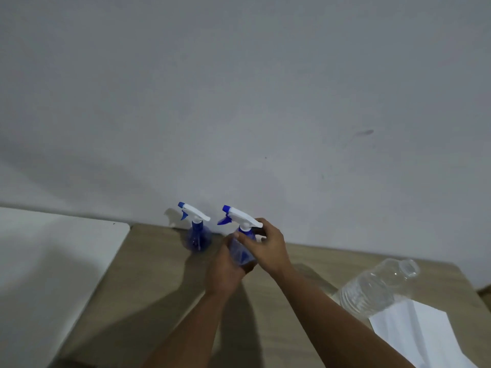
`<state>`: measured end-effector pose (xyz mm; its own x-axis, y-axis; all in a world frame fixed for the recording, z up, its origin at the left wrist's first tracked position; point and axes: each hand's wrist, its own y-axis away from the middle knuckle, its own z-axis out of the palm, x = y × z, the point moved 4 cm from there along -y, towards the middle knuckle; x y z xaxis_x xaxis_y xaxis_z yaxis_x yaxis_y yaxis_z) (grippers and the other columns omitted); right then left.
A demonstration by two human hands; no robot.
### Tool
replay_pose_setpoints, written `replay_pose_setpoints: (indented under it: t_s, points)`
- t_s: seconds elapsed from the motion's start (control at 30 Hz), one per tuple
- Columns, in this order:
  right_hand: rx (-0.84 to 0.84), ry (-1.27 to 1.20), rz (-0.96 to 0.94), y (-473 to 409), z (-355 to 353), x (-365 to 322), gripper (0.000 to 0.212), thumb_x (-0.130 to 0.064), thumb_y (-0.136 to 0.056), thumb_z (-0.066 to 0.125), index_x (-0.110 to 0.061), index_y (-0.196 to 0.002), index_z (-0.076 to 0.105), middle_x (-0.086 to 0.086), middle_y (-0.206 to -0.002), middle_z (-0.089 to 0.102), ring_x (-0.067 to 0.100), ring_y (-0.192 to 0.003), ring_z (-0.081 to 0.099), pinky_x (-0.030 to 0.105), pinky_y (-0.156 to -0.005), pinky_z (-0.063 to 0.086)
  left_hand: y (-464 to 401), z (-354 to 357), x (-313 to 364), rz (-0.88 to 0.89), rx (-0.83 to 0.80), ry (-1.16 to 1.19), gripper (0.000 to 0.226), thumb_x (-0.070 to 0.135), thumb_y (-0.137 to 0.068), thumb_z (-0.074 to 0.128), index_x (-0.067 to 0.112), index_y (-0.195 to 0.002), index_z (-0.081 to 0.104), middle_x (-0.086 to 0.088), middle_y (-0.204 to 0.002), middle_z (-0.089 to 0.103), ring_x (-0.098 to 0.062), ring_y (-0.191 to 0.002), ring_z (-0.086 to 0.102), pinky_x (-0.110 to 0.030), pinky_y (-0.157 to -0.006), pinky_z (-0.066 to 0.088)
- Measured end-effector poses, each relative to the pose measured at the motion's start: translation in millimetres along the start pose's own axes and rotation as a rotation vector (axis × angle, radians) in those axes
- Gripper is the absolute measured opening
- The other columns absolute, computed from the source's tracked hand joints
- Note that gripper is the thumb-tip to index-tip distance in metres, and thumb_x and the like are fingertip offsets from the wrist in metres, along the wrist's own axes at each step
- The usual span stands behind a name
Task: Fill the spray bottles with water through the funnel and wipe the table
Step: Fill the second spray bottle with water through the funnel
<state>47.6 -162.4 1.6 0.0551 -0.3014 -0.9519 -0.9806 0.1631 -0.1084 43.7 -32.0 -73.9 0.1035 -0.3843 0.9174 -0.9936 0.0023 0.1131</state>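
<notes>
Two blue spray bottles with white trigger heads stand at the far edge of the wooden table (159,288). The left bottle (197,236) stands alone by the wall. My left hand (225,266) grips the body of the right bottle (240,252) from below and the left. My right hand (265,244) curls round its neck just under the white spray head (243,216). A clear water bottle (377,284) without a cap stands at the right. A white cloth or paper (419,338) lies in front of it. No funnel is in view.
A grey wall (239,102) rises right behind the table. A white surface (53,261) adjoins the table's left side. A white scrap (170,217) shows behind the left bottle.
</notes>
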Motion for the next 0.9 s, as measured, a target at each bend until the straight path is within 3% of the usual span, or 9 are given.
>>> replay_pose_setpoints:
  t_s: [0.1,0.33,0.43,0.5,0.63,0.73,0.77,0.8,0.9]
  points:
    - [0.003,0.025,0.02,-16,5,33,0.035,-0.034,-0.084,0.088,-0.026,-0.117,0.078,-0.01,-0.107,0.08,0.01,-0.102,0.075,0.031,-0.085,0.062,-25,7,-13,0.005,-0.003,-0.009,0.073,0.04,-0.07,0.086,0.035,-0.132,0.048,0.015,-0.113,0.065,-0.01,-0.103,0.066,-0.036,-0.09,0.057]
    - [-0.028,0.061,0.059,-48,24,73,0.025,-0.025,-0.09,0.084,-0.023,-0.114,0.077,-0.015,-0.106,0.079,-0.001,-0.102,0.072,0.017,-0.083,0.057,-58,16,-28,0.048,0.042,-0.105,0.059,0.017,-0.082,0.079,0.019,-0.134,0.051,-0.001,-0.115,0.067,-0.02,-0.103,0.066,-0.03,-0.085,0.052]
    - [-0.041,0.078,0.059,-51,31,78,0.03,-0.021,-0.094,0.079,-0.03,-0.12,0.069,-0.015,-0.113,0.074,-0.001,-0.105,0.069,0.021,-0.088,0.06,-61,12,-31,0.055,0.045,-0.174,0.052,0.008,-0.085,0.073,0.015,-0.134,0.056,-0.005,-0.118,0.068,-0.024,-0.108,0.066,-0.028,-0.087,0.049]
    - [-0.034,0.096,0.064,-52,36,76,0.03,-0.021,-0.096,0.077,-0.03,-0.123,0.066,-0.01,-0.118,0.072,0.004,-0.108,0.068,0.029,-0.094,0.06,-56,2,-33,0.103,0.058,-0.268,0.044,0.017,-0.088,0.071,0.019,-0.13,0.059,-0.003,-0.117,0.069,-0.021,-0.107,0.065,-0.028,-0.09,0.048]
    - [0.159,0.17,0.057,-30,35,67,0.045,-0.038,-0.092,0.079,-0.022,-0.131,0.064,-0.009,-0.124,0.066,0.006,-0.112,0.061,0.022,-0.092,0.052,-34,-30,-47,0.168,0.213,-0.394,0.018,0.038,-0.085,0.073,0.03,-0.101,0.069,0.011,-0.095,0.071,-0.008,-0.084,0.068,-0.022,-0.084,0.051]
    - [0.346,0.073,0.075,11,31,65,0.016,-0.033,-0.097,0.073,-0.026,-0.111,0.068,-0.009,-0.103,0.068,0.01,-0.096,0.063,0.041,-0.083,0.058,-14,-52,-56,0.169,0.296,-0.281,0.03,0.027,-0.079,0.083,0.022,-0.107,0.072,0.005,-0.104,0.071,-0.012,-0.084,0.067,-0.03,-0.074,0.055]
    - [0.32,0.046,0.089,22,37,66,0.002,-0.027,-0.099,0.07,-0.025,-0.101,0.07,-0.008,-0.094,0.07,0.012,-0.088,0.064,0.046,-0.08,0.059,-12,-59,-58,0.185,0.332,-0.329,0.034,0.028,-0.077,0.085,0.02,-0.108,0.073,0.004,-0.103,0.071,-0.014,-0.086,0.067,-0.025,-0.073,0.049]
    - [0.268,0.045,0.1,28,45,63,0.008,-0.021,-0.1,0.069,-0.026,-0.095,0.072,-0.008,-0.088,0.072,0.012,-0.084,0.066,0.045,-0.078,0.059,-13,-67,-60,0.195,0.365,-0.396,0.04,0.031,-0.075,0.086,0.02,-0.111,0.073,0.003,-0.104,0.071,-0.015,-0.089,0.066,-0.023,-0.073,0.044]
    - [0.005,0.108,0.158,16,82,55,0.015,-0.019,-0.101,0.068,-0.034,-0.101,0.074,-0.013,-0.094,0.075,0.003,-0.089,0.069,0.026,-0.084,0.055,-39,-92,-62,0.169,0.337,-0.545,0.052,0.048,-0.078,0.077,0.025,-0.123,0.064,0.003,-0.113,0.07,-0.017,-0.101,0.065,-0.028,-0.083,0.052]
